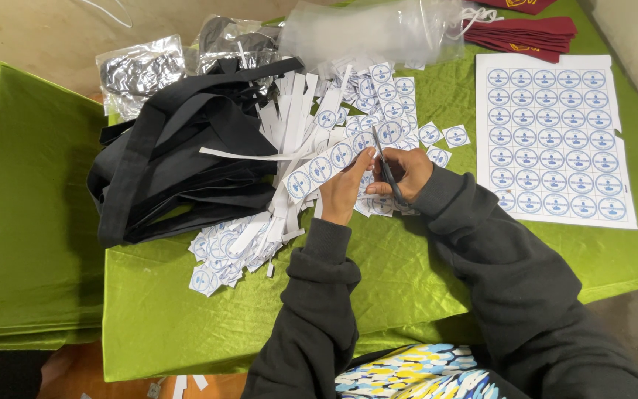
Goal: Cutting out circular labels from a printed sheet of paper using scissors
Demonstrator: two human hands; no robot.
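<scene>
Snipping with dark-handled scissors [390, 177] gripped in right hand [402, 171], left hand [342, 193] pinching white sticker strip [319, 168]; cut round-emblem squares [219, 255] heaping lower left, uncut printed sheet [553, 140] waiting right.

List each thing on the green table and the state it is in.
scissors: in right hand, blades open on the strip
sticker strip: held by left hand, partly cut
sticker sheet: flat, uncut
cut stickers: loose, piled
black straps: heaped
plastic bag: lying flat
</scene>
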